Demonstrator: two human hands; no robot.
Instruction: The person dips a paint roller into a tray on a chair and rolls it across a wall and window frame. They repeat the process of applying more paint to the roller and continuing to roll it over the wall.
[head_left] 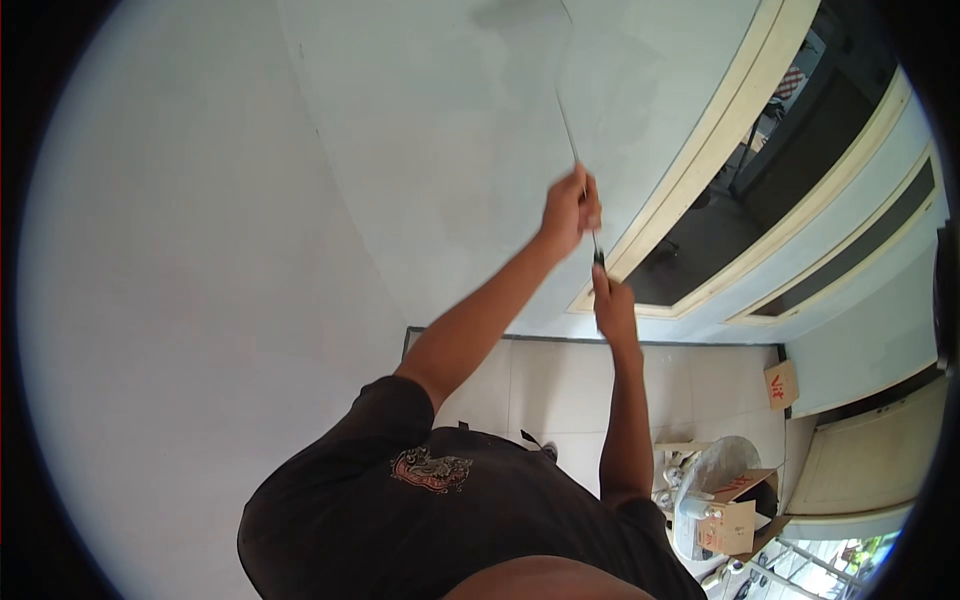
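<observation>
Both arms reach up along a pale wall (440, 130). My left hand (568, 212) is closed around the thin metal rod of a paint roller (567, 128). Lower down, my right hand (616, 308) grips its black handle (599, 260). The rod slants up and slightly left across the wall and fades near a faint bend at the top; the roller head cannot be made out clearly. Darker, damp-looking patches (640, 75) mark the wall around its upper part.
Right of my hands is a cream-framed window (690, 170) with dark panes. At the lower right, a round table (735, 455) bears an open cardboard box (735, 525) and a bottle (695, 507). A cardboard piece (781, 385) leans by the corner, on the tiled floor (550, 380).
</observation>
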